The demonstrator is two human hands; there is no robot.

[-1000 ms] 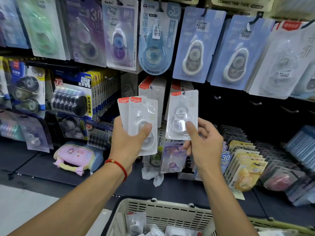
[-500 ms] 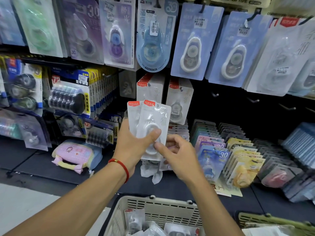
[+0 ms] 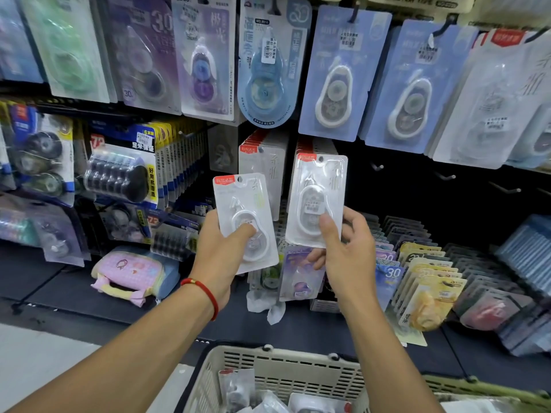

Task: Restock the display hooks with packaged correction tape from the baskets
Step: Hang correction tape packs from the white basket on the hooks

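Glossy clear plastic blister pack

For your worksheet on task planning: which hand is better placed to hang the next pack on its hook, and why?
The right hand: its pack is raised in front of the matching hung stack, while the left hand holds its pack lower, off to the side.

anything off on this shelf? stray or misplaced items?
Yes. A pink pouch lies flat on the dark shelf under the hooks at left, among hanging packs, and crumpled clear wrapping sits loose on the shelf below the left hand. Neither looks like displayed stock.
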